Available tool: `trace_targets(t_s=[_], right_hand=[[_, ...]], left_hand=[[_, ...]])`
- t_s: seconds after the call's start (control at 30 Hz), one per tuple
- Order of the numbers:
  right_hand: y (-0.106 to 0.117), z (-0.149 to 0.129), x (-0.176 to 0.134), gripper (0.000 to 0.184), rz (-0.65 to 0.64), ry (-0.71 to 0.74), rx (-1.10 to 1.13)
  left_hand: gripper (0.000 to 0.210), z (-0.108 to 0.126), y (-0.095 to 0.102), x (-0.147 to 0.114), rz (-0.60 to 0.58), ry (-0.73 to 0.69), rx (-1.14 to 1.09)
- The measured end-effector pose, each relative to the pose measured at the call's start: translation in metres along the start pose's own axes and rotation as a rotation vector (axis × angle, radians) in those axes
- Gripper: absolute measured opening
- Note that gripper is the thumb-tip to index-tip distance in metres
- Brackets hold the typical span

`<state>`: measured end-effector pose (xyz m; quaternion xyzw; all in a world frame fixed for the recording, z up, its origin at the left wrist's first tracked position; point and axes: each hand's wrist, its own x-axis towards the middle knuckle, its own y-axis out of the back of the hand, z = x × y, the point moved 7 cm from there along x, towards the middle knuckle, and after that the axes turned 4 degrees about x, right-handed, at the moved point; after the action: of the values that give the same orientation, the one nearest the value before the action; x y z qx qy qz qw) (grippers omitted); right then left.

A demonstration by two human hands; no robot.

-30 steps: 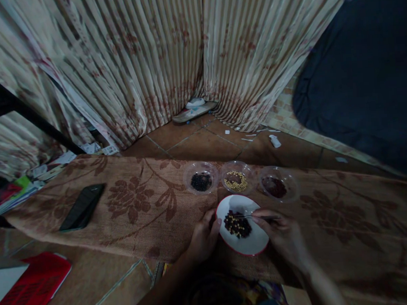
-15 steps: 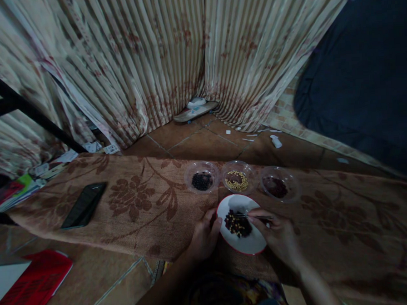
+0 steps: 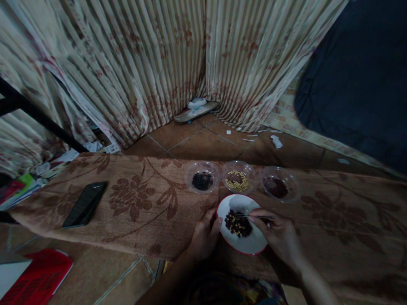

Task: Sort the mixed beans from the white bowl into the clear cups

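Note:
A white plate with a red rim [image 3: 254, 245] lies on the brown flowered cloth [image 3: 138, 206] and holds a heap of mixed dark and pale beans [image 3: 238, 223]. My left hand [image 3: 204, 236] grips the plate's left edge. My right hand [image 3: 279, 235] pinches thin metal tweezers [image 3: 256, 217] whose tips reach into the heap. Beyond the plate stand three clear cups in a row: one with black beans [image 3: 201, 176], one with yellow beans [image 3: 237, 176], one with dark red beans [image 3: 279, 184].
A black phone [image 3: 85, 204] lies on the cloth to the left. A red book [image 3: 36, 284] sits on the tiled floor at lower left. Striped curtains [image 3: 151, 59] hang behind, with a sandal [image 3: 195, 110] at their foot. A dark cushion [image 3: 363, 71] fills the right.
My right hand with the tweezers has shifted a little left, further over the bean heap. My left hand has stayed on the plate's edge.

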<state>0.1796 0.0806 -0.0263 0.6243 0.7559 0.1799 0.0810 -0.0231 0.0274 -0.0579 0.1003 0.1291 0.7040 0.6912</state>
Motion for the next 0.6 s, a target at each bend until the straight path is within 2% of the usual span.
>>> trace_targets(t_s=[0.6], right_hand=[[0.0013, 0.0063, -0.0023, 0.021, 0.011, -0.023, 0.048]], left_hand=[[0.036, -0.0018, 0.0002, 0.0003, 0.002, 0.024, -0.015]])
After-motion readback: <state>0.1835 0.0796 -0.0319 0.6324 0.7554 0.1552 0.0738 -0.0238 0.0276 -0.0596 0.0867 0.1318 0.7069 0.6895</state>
